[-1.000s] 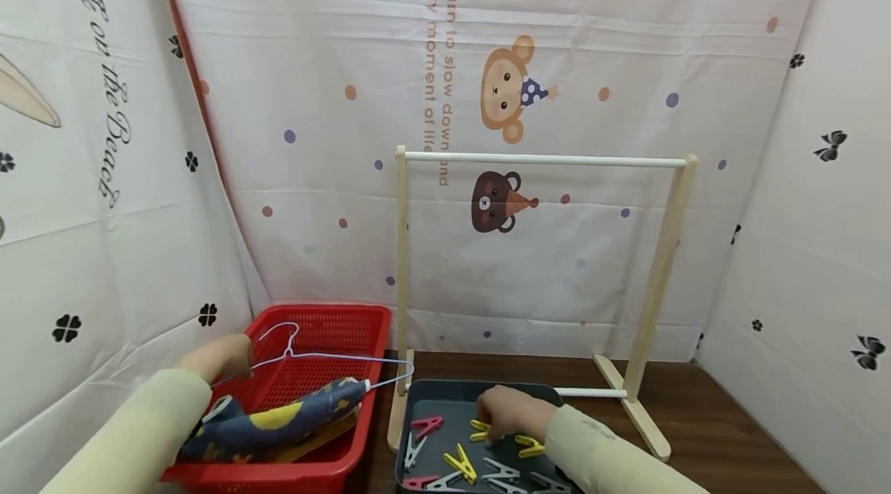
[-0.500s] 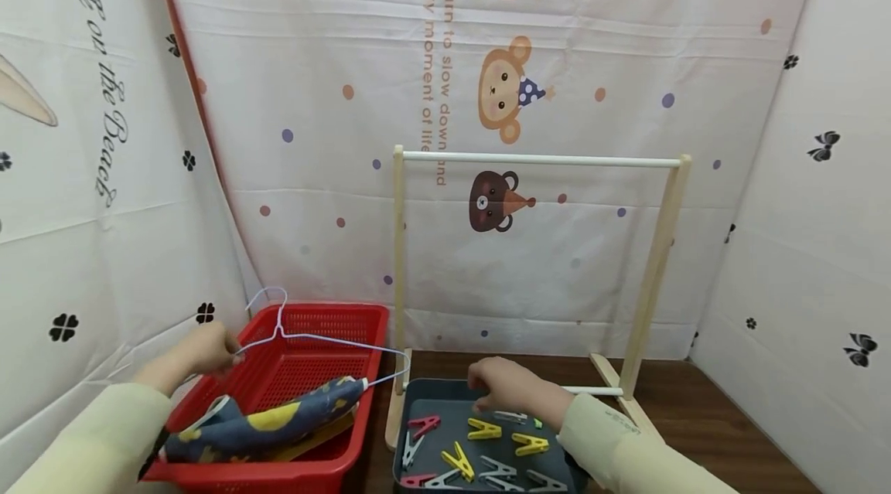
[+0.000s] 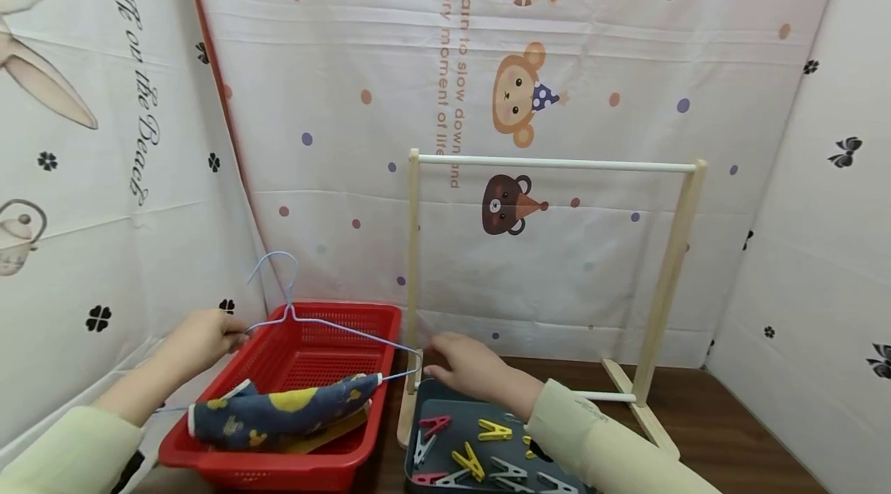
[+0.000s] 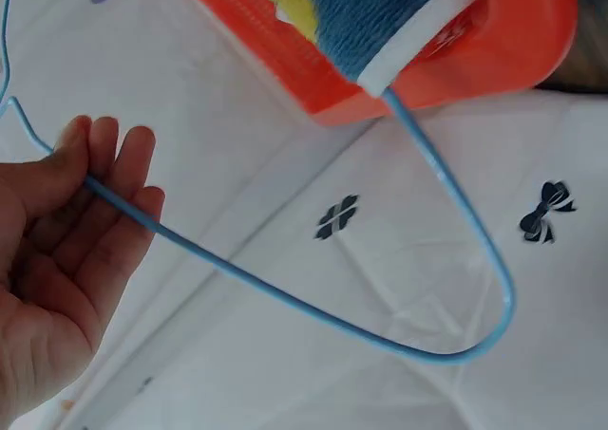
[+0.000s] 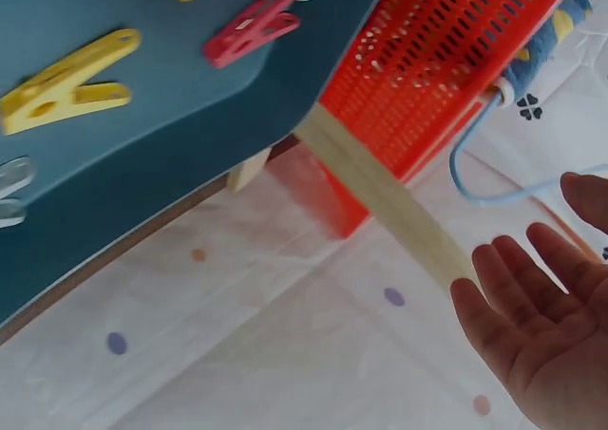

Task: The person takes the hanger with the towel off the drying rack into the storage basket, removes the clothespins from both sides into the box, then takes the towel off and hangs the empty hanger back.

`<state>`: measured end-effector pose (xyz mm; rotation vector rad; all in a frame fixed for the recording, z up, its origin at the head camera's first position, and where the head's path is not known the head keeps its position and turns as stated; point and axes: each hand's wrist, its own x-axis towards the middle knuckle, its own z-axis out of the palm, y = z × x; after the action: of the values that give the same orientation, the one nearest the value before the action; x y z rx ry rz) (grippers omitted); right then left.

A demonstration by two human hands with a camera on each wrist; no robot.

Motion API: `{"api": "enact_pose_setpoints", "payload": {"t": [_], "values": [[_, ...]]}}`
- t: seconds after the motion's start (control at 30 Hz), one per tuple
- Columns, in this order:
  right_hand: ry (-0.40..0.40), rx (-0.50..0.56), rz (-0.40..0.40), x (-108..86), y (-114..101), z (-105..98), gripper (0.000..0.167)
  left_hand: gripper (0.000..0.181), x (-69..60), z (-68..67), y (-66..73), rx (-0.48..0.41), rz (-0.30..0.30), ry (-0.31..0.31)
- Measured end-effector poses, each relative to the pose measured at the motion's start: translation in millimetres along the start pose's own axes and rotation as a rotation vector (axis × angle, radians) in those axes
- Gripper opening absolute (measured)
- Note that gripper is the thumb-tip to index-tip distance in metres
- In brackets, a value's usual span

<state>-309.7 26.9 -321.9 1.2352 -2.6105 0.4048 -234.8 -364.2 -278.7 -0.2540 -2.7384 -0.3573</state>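
My left hand pinches the left shoulder of a thin blue wire hanger between thumb and fingers; the left wrist view shows the hanger wire running across the fingers. A dark blue towel with yellow patches and white edging hangs folded over the hanger's bottom bar, just above the red basket. At the hanger's right end is my right hand. In the right wrist view the fingers of the right hand are spread and apart from the wire.
Several yellow, pink and grey clothespins lie in a dark tray on the brown table. A wooden rack with a white top rod stands behind the tray. Printed cloth surrounds the table at the back and sides.
My left hand has lifted the hanger, so its hook stands higher and the towel hangs from the bar. My right hand has left the clothespins and moved left to the hanger's right end.
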Motion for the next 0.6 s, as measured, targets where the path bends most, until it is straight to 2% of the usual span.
{"api": "enact_pose_setpoints", "payload": {"t": [0.1, 0.37, 0.6], "values": [[0.021, 0.009, -0.006, 10.7, -8, 2, 0.031, 0.01, -2.8, -6.3, 9.3, 0.007, -0.016, 0.034], [0.048, 0.025, 0.012, 44.7, -26, -13, 0.051, 0.01, 3.7, -28.4, 27.5, 0.066, 0.027, 0.108], [0.036, 0.223, 0.082, 72.6, -36, -28, 0.047, 0.016, 13.5, -52.7, 29.7, 0.1, 0.044, 0.167]]}}
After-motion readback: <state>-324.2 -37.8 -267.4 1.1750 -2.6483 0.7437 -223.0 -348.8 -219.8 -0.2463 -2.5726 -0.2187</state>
